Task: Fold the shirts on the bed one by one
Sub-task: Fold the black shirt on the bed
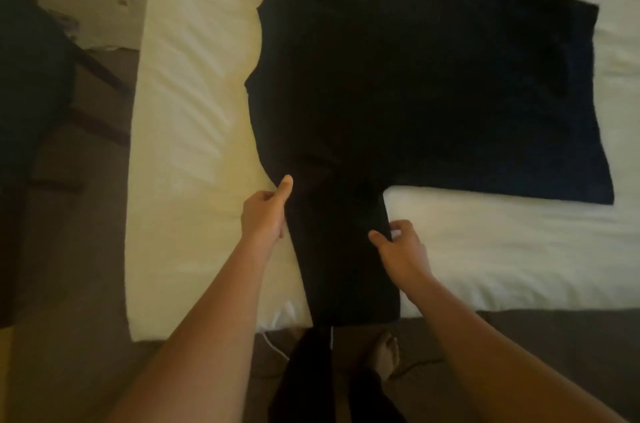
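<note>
Sleeve fold coming up on the black shirt (398, 76)!
It's flat on the bed (194, 111); left hand (265, 211) pinches the near sleeve's left edge, right hand (401, 246) grasps its right edge. Best lift both evenly and lay it across the body, smooth.

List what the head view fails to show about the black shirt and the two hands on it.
- Black shirt: its far end is cut off by the top edge of the head view.
- Shirt surface: too dark to make out seams, print or fold lines.
- Left hand: only the thumb shows clearly; the fingers are hidden by the hand itself.
- Right hand: its fingertips are blurred at the sleeve edge.
- Bed: cut off at the top and right edges.
</note>
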A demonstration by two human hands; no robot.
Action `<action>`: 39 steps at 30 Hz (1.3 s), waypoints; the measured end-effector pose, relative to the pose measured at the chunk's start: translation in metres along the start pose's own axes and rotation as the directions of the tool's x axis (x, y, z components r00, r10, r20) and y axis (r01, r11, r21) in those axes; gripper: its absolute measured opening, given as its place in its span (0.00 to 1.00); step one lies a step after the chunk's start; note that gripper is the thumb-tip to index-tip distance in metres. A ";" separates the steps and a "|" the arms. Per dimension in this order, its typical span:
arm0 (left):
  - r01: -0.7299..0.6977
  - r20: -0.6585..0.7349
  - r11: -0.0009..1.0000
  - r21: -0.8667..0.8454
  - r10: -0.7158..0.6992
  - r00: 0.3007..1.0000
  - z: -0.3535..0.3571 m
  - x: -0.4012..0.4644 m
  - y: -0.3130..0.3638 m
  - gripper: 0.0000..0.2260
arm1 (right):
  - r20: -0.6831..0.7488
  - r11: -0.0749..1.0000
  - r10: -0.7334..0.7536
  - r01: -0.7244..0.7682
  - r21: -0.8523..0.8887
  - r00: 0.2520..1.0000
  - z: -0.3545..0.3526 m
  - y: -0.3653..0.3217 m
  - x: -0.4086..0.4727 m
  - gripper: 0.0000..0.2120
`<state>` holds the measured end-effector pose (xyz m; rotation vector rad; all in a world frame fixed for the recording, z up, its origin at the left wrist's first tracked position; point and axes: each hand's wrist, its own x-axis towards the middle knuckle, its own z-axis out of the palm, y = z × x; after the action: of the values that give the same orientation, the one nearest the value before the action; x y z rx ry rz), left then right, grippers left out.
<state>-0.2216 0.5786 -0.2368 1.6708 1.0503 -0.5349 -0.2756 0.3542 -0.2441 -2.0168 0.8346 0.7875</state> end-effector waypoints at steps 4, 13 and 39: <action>-0.003 0.121 0.989 0.151 -0.015 0.993 0.002 -0.015 -0.024 0.23 | 0.128 1.000 -0.010 0.012 -0.015 0.992 -0.010 0.002 -0.005 0.11; -0.051 -0.094 0.944 0.327 0.086 0.992 0.002 -0.021 -0.048 0.09 | 0.298 0.914 -0.032 0.149 -0.376 0.954 -0.035 0.014 -0.008 0.14; -0.520 0.545 -0.211 0.828 0.527 0.652 0.161 -0.015 0.044 0.22 | 0.040 0.244 -0.470 0.174 -0.954 0.882 -0.304 0.077 0.143 0.22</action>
<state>-0.1691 0.4211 -0.2591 3.1049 -0.5176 -0.6732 -0.1807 0.0235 -0.2375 -3.2885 -0.1281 0.8518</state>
